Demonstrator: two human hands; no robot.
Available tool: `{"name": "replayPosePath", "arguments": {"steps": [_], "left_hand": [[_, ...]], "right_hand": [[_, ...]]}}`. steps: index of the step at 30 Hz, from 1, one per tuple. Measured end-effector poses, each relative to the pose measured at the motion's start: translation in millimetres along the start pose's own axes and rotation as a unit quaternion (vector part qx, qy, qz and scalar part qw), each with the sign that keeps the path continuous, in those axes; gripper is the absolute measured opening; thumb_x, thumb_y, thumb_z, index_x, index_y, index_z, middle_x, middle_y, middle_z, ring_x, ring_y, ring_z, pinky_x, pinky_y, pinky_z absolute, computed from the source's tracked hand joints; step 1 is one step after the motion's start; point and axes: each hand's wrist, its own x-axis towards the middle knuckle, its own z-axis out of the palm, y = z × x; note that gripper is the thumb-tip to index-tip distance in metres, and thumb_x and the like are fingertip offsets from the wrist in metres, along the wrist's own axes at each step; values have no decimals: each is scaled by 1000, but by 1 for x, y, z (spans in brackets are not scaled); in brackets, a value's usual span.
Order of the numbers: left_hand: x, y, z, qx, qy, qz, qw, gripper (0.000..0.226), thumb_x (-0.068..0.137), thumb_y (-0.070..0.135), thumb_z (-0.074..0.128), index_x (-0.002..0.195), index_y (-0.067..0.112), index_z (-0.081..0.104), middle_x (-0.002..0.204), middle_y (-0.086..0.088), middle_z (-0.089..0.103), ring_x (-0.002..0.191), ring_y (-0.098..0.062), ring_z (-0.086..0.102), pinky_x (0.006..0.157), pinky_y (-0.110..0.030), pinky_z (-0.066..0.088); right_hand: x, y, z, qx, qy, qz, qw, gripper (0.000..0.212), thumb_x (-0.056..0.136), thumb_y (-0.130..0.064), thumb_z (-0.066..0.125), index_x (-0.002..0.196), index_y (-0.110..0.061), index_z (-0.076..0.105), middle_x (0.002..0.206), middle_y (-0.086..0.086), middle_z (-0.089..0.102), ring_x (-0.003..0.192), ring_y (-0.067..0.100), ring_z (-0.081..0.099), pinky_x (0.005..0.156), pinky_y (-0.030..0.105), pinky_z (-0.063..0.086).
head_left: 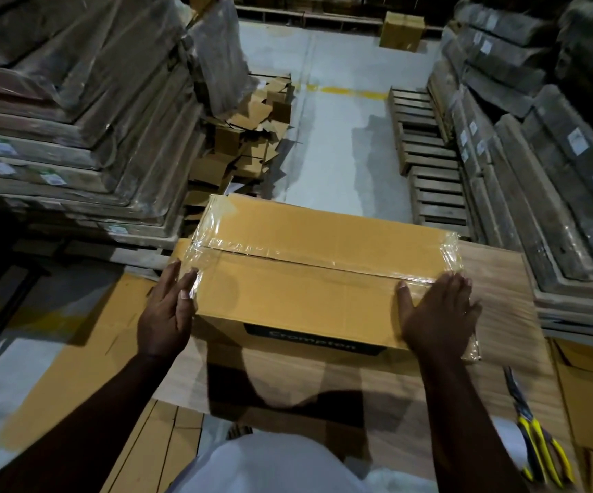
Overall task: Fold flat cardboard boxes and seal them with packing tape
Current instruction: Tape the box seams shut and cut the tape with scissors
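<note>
Cardboard box [323, 275], taped along its top seam, stands at the worktop's [501, 297] far edge. Left hand [165, 311] and right hand [437, 314] press flat, fingers extended, against its ends. Sealing looks done; next likely lifting it aside. Tape roll unseen; scissors [537, 443] partly blurred.

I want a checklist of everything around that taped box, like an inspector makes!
Surface: wooden board carrying the box.
Job's things: cardboard box, closed; clear tape along the top seam and down both ends.
Clutter: yellow-handled scissors at right; loose cardboard scraps on the floor beyond.
Hands: left hand flat against the box's left end; right hand flat on its right corner.
Cables: nothing seen.
Surroundings: wrapped stacks at both sides, wooden pallets, concrete floor.
</note>
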Motion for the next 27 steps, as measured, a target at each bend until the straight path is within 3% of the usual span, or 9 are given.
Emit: {"name": "replayPosePath", "arguments": {"steps": [5, 9, 14, 17, 19, 21, 23, 25, 27], "left_hand": [[2, 2, -5, 27, -16, 24, 999, 49, 109, 34, 31, 147, 20, 57, 167, 8, 34, 145, -21, 45, 91, -49, 57], [4, 5, -7, 21, -9, 17, 1000, 48, 108, 34, 33, 148, 21, 57, 166, 11, 35, 144, -18, 46, 93, -46, 56], [4, 1, -6, 54, -17, 31, 998, 49, 107, 34, 33, 149, 20, 55, 165, 4, 38, 147, -24, 44, 99, -51, 54], [8, 5, -8, 132, -50, 32, 989, 55, 103, 33, 33, 149, 14, 54, 164, -5, 39, 154, -28, 33, 120, -59, 32], [14, 17, -11, 239, -88, 47, 966, 62, 97, 38, 35, 148, 9, 54, 161, -10, 43, 155, -31, 29, 128, -56, 10], [24, 37, -11, 291, -129, 53, 946, 70, 94, 46, 34, 148, 7, 53, 160, -13, 45, 154, -33, 30, 128, -55, 4], [34, 59, -3, 263, -176, 71, 946, 77, 93, 53, 28, 152, 7, 48, 162, -15, 41, 151, -34, 36, 126, -54, 15], [44, 83, 15, 210, -213, 103, 949, 79, 94, 57, 26, 154, 7, 45, 164, -14, 37, 149, -33, 39, 123, -52, 27], [60, 111, 35, 179, -242, 124, 946, 79, 98, 61, 24, 158, 11, 39, 169, -10, 29, 153, -31, 30, 124, -49, 27]], "right_hand": [[-5, -7, 2, 22, -4, -23, 999, 94, 99, -64, 33, 151, 14, 36, 157, 38, 37, 150, 50, 31, 124, 60, 23], [-22, -7, 2, 12, 24, -65, 998, 90, 99, -64, 38, 148, 11, 43, 156, 33, 43, 147, 46, 38, 122, 57, 25], [-19, -6, -2, 10, 12, 17, 1000, 94, 97, -66, 28, 151, 10, 41, 160, 30, 40, 152, 41, 33, 123, 62, 21], [-39, -31, -4, 47, -9, -95, 994, 88, 97, -62, 29, 148, 7, 48, 155, 28, 47, 145, 43, 42, 120, 58, 31], [-62, -46, -5, 75, -21, -215, 974, 74, 100, -56, 33, 150, -5, 53, 157, 16, 51, 147, 34, 45, 123, 53, 31], [-74, -52, -8, 154, -20, -284, 946, 54, 103, -48, 43, 144, -18, 63, 156, -1, 53, 148, 22, 46, 126, 51, 26], [-77, -45, -9, 227, 6, -251, 941, 42, 102, -41, 51, 135, -25, 70, 150, -10, 58, 143, 15, 52, 127, 51, 23], [-83, -32, -8, 259, 59, -144, 953, 40, 98, -36, 57, 133, -24, 71, 149, -7, 60, 142, 20, 53, 127, 48, 21], [-94, -20, -11, 275, 100, -5, 956, 49, 95, -38, 64, 142, -22, 63, 161, 4, 48, 155, 29, 33, 128, 46, 15]]}}
